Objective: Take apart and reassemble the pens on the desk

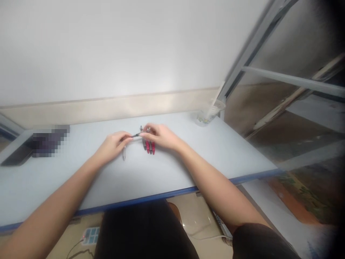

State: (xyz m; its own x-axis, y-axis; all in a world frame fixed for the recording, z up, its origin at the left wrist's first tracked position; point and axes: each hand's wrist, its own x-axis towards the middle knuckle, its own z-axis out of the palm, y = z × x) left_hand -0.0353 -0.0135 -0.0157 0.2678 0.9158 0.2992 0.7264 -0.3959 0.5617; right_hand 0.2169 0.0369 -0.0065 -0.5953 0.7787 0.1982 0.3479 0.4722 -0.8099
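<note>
Above the table, my left hand [114, 144] pinches the thin dark end of a slim pen-like piece [136, 135]. The fingers of my right hand [163, 137] are closed on the greyish other end of that same piece. Whether it is a whole pen or only its inner part, I cannot tell. A pale pen barrel [124, 154] with a metallic tip lies just below my left fingers. Under my right hand lie several pens [150, 147] side by side, with red and dark ends showing; their upper parts are mostly hidden.
The light table [172, 176] has a blue front edge. A clear patterned cup [204, 118] with a white stick stands at the back right. A dark flat object [18, 153] lies at the left beside a blurred patch. Below, a power strip [91, 235] shows.
</note>
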